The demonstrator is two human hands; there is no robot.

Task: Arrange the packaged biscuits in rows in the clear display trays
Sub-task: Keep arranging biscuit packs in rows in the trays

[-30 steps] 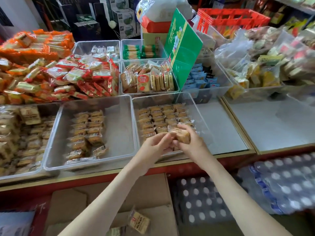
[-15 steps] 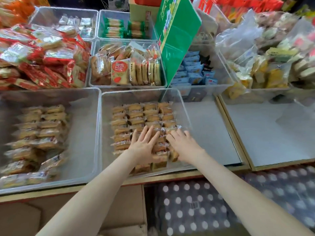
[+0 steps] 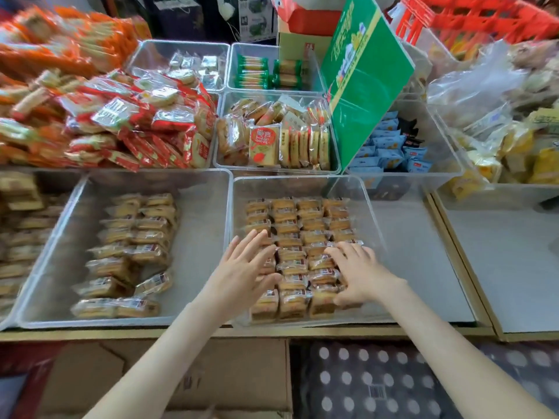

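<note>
- The left hand (image 3: 246, 264) lies flat with fingers straight and spread, palm down on the left column of the packaged biscuits (image 3: 298, 228). It grips nothing.
- The right hand (image 3: 355, 272) rests palm down on the right side of the same batch. Its fingers are only slightly bent and pressed on the wrappers, and it does not pinch any pack.
- These biscuits sit in the near middle clear tray (image 3: 287, 184), lined up in four columns that run from the near wall toward the far wall. They fill the left part of the tray, and the right strip of its floor is bare.
- Just left of it stands a second clear tray (image 3: 199, 237). It holds a looser batch of wrapped biscuits (image 3: 133, 246) in two uneven columns, with some packs tilted at the near end.
- Both trays stand on the counter (image 3: 423, 267), touching side by side.
- Farther back are smaller trays of other snacks, among them red-wrapped packs (image 3: 145, 125) on the left and blue packets (image 3: 384, 149) on the right.
- A green box (image 3: 363, 86) leans tilted between the far trays.
- Below the counter's near edge are a cardboard box (image 3: 242, 373) and, right of it, a dark dotted bundle (image 3: 378, 382).
</note>
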